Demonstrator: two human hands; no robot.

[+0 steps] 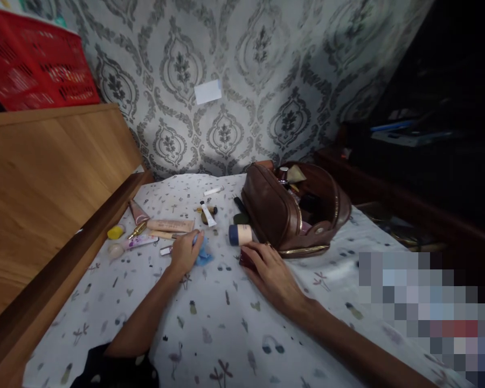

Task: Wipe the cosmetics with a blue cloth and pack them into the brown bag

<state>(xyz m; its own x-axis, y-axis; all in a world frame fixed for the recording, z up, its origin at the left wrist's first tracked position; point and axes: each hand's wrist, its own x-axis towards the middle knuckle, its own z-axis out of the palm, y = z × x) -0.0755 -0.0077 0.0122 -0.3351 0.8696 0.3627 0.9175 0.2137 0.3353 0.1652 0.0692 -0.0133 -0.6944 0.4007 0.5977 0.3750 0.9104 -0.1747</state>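
Note:
My left hand point(185, 251) rests on the patterned bedsheet point(226, 323) with its fingers curled around a small blue thing point(204, 255), maybe a cloth or sponge. My right hand point(269, 269) lies flat with fingers over a small dark red item point(246, 260) beside the open brown leather cosmetic bag point(293, 213). A cream bottle with a dark blue cap point(240, 235) lies just above my right hand. Several tubes and pencils point(170, 225) are scattered ahead of my left hand.
A wooden headboard point(44, 183) runs along the left with a red plastic basket point(32, 62) on top. Patterned wallpaper point(234, 70) is behind the bed. A dark wooden shelf point(408, 199) stands to the right.

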